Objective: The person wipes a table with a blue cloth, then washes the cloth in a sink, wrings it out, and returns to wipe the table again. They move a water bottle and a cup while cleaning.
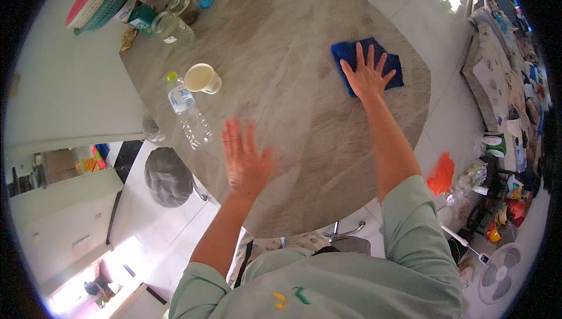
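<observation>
My right hand (368, 72) lies spread on a dark blue cloth (390, 66), its palm pressing the cloth to the grey-brown tabletop (303, 152) near the right edge. Blurred by motion, my left hand (246, 156) hovers over or rests on the left part of the table; which one I cannot tell. Nothing shows in its grasp. Just beyond it lies a clear plastic bottle (193, 123) on its side, with a yellow-green cap. A paper cup (203, 78) stands beside the bottle's neck end.
At the far left of the table are glass jars (172, 29), stacked plastic baskets (103, 0) and a small blue item (205, 0). Grey stools (168, 177) stand around it. A white fan (500, 274), an orange bag (441, 174) and a cluttered sofa (489, 77) lie to the right.
</observation>
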`<action>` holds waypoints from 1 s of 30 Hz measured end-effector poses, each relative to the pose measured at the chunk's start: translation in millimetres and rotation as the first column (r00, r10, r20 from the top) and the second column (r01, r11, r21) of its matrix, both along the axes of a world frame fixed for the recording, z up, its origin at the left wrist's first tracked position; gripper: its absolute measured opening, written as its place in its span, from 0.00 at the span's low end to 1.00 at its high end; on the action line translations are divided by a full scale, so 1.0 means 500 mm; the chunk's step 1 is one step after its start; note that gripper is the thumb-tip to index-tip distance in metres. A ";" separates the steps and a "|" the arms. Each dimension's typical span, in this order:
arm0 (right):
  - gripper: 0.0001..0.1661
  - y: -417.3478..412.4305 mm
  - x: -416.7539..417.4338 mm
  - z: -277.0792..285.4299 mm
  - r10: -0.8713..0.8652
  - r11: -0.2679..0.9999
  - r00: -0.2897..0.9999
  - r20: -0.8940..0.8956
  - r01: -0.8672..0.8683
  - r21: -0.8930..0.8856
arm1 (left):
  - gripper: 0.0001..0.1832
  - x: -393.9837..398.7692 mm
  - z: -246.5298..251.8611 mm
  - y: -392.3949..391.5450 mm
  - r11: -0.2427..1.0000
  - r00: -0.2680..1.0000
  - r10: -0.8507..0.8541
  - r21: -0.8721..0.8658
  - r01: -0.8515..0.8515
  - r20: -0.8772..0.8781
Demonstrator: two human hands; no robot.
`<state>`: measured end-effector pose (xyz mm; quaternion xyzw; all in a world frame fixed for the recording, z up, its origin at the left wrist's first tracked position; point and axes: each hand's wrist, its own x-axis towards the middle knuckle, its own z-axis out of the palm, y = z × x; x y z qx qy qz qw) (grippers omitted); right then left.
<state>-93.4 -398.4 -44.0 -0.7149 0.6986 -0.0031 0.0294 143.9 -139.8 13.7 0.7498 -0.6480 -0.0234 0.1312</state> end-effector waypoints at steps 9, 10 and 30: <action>0.30 0.321 0.245 0.014 0.783 0.611 0.565 0.259 -0.775 -0.158 | 0.53 0.229 -0.046 -0.009 0.856 0.864 0.495 -0.117 -0.503 -0.089; 0.29 0.382 0.242 0.018 0.826 0.526 0.460 0.325 -0.838 -0.149 | 0.53 0.241 -0.051 -0.014 0.839 0.839 0.527 -0.074 -0.539 -0.139; 0.39 0.470 0.206 -0.001 0.207 0.974 0.978 0.031 -0.203 -0.097 | 0.48 0.290 -0.084 0.127 0.866 0.393 0.182 -0.042 -0.498 -0.901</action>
